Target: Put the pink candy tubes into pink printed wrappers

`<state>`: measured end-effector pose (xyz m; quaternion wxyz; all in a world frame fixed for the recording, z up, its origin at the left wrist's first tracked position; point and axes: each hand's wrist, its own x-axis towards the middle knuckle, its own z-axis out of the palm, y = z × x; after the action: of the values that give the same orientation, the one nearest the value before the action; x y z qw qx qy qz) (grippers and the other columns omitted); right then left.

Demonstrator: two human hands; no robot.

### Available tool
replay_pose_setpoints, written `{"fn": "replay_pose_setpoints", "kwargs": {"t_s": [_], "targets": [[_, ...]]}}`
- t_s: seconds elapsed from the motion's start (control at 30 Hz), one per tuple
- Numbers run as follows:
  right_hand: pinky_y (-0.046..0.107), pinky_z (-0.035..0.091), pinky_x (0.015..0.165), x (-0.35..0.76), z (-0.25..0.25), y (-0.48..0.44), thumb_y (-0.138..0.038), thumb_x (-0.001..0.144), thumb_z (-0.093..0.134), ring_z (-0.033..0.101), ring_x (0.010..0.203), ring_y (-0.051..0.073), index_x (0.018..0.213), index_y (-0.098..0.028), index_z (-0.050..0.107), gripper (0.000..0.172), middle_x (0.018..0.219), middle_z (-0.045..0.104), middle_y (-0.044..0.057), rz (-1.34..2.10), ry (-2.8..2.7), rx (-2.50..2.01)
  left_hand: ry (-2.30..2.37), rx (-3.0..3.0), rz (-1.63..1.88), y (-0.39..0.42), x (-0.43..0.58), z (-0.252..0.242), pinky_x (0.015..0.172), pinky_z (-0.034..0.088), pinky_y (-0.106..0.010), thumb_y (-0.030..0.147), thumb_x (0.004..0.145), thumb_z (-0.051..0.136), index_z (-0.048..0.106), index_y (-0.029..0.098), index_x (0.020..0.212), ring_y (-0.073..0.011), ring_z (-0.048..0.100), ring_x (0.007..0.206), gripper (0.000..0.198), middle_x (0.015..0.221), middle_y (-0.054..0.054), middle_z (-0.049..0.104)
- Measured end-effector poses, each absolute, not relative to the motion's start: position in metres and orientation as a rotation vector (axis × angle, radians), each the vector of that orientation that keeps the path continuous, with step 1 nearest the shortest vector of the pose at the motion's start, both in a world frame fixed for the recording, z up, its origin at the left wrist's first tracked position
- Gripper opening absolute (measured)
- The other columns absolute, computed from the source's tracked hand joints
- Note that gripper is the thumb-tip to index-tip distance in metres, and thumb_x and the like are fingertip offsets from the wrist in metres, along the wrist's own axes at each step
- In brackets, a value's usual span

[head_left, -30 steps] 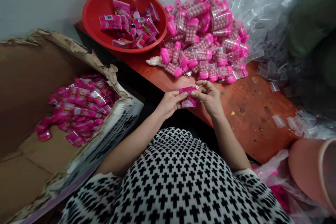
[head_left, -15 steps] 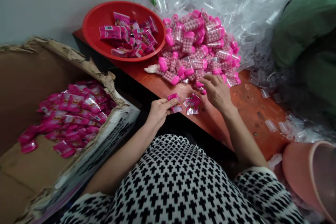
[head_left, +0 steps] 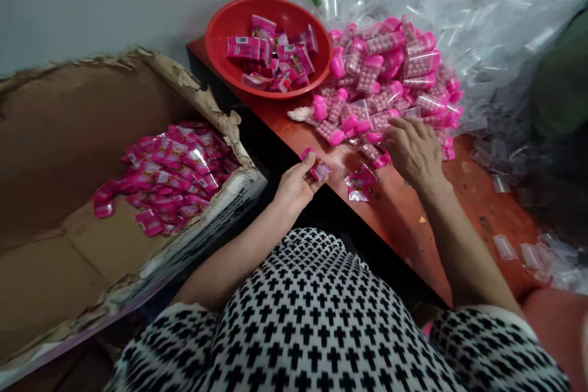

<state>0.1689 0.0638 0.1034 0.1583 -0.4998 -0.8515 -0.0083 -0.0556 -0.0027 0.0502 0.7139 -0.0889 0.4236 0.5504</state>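
Left hand [head_left: 296, 187] pinches a pink packet [head_left: 315, 164] over the tabletop [head_left: 404, 214] edge while right hand [head_left: 416, 152] lies palm-down on heaped pink-capped vials [head_left: 390, 67], its grip impossible to tell.

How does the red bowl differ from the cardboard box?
The red bowl is round, smooth plastic; the cardboard box is brown, angular, with torn edges. The bowl sits on the table; the box stands beside it. The box is far larger than the bowl. Both hold pink packets.
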Motion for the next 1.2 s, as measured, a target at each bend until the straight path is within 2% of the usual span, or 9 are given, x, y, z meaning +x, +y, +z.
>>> {"fn": "replay_pose_setpoints", "kwargs": {"t_s": [0.1, 0.2, 0.27, 0.5, 0.73, 0.87, 0.97, 1.07, 1.2], "targets": [[0.033, 0.051, 0.069, 0.143, 0.089, 0.019, -0.042, 0.086, 0.061, 0.065, 0.074, 0.018, 0.099, -0.019, 0.061, 0.027, 0.09, 0.072, 0.006, 0.414, -1.94, -1.554, 0.926, -0.276, 1.243, -0.001, -0.055, 0.051, 0.06, 0.056, -0.025, 0.021, 0.073, 0.077, 0.063, 0.014, 0.075, -0.0113, 0.065, 0.058, 0.016, 0.067, 0.0, 0.067], [0.027, 0.053, 0.059, 0.11, 0.078, -0.025, -0.042, 0.084, 0.063, 0.066, 0.064, 0.014, 0.094, -0.02, 0.06, 0.024, 0.078, 0.071, 0.001, 1.04, -1.469, -1.468, 0.884, -0.304, 1.273, -0.001, -0.054, 0.052, 0.064, 0.056, -0.026, 0.021, 0.074, 0.076, 0.063, 0.014, 0.077, -0.0118, 0.066, 0.062, 0.015, 0.07, 0.001, 0.068], [0.027, 0.056, 0.057, 0.092, 0.074, -0.042, -0.04, 0.083, 0.066, 0.067, 0.062, 0.013, 0.094, -0.021, 0.059, 0.023, 0.076, 0.071, 0.0, 1.237, -1.242, -1.402, 0.863, -0.312, 1.286, -0.001, -0.053, 0.053, 0.068, 0.056, -0.025, 0.021, 0.074, 0.076, 0.064, 0.014, 0.077, -0.0111, 0.066, 0.063, 0.015, 0.071, 0.001, 0.068], [0.026, 0.06, 0.06, 0.075, 0.063, -0.046, -0.037, 0.079, 0.07, 0.068, 0.065, 0.012, 0.094, -0.02, 0.06, 0.024, 0.078, 0.072, -0.001, 1.216, -1.11, -1.402, 0.829, -0.272, 1.247, -0.004, -0.045, 0.057, 0.066, 0.054, -0.024, 0.024, 0.073, 0.077, 0.063, 0.014, 0.078, -0.011, 0.066, 0.065, 0.018, 0.072, 0.0, 0.069], [0.025, 0.059, 0.056, 0.075, 0.056, -0.043, -0.035, 0.078, 0.072, 0.069, 0.061, 0.012, 0.097, -0.022, 0.056, 0.028, 0.074, 0.072, -0.003, 1.276, -1.036, -1.331, 0.82, 0.031, 1.309, -0.008, -0.043, 0.055, 0.061, 0.051, -0.022, 0.032, 0.063, 0.084, 0.062, 0.013, 0.076, -0.0104, 0.064, 0.061, 0.032, 0.07, 0.0, 0.068], [0.027, 0.06, 0.062, 0.078, 0.044, -0.043, -0.034, 0.077, 0.073, 0.069, 0.062, 0.013, 0.101, -0.023, 0.055, 0.032, 0.078, 0.073, -0.003, 1.115, -1.124, -1.352, 0.791, 0.144, 1.239, -0.007, -0.042, 0.055, 0.061, 0.051, -0.022, 0.029, 0.053, 0.089, 0.063, 0.012, 0.077, -0.0099, 0.063, 0.06, 0.04, 0.071, 0.0, 0.068], [0.03, 0.06, 0.066, 0.079, 0.038, -0.043, -0.035, 0.077, 0.073, 0.07, 0.066, 0.014, 0.102, -0.024, 0.054, 0.034, 0.082, 0.073, -0.001, 1.063, -1.172, -1.374, 0.821, 0.158, 1.179, -0.006, -0.042, 0.054, 0.058, 0.05, -0.023, 0.03, 0.051, 0.089, 0.062, 0.011, 0.074, -0.0106, 0.061, 0.057, 0.04, 0.064, -0.001, 0.066], [0.029, 0.061, 0.066, 0.078, 0.038, -0.042, -0.035, 0.076, 0.074, 0.071, 0.067, 0.014, 0.1, -0.024, 0.054, 0.034, 0.083, 0.074, -0.002, 1.12, -1.123, -1.345, 0.839, 0.195, 1.149, -0.006, -0.043, 0.052, 0.057, 0.05, -0.024, 0.035, 0.053, 0.088, 0.062, 0.01, 0.068, -0.0113, 0.061, 0.056, 0.039, 0.062, -0.002, 0.065], [0.027, 0.06, 0.055, 0.078, 0.043, -0.036, -0.037, 0.075, 0.075, 0.069, 0.056, 0.013, 0.096, -0.025, 0.05, 0.035, 0.07, 0.073, -0.006, 1.376, -0.957, -1.221, 0.843, 0.304, 1.166, -0.002, -0.047, 0.05, 0.055, 0.048, -0.021, 0.033, 0.053, 0.088, 0.064, 0.009, 0.062, -0.008, 0.057, 0.052, 0.036, 0.058, -0.001, 0.063]]}}
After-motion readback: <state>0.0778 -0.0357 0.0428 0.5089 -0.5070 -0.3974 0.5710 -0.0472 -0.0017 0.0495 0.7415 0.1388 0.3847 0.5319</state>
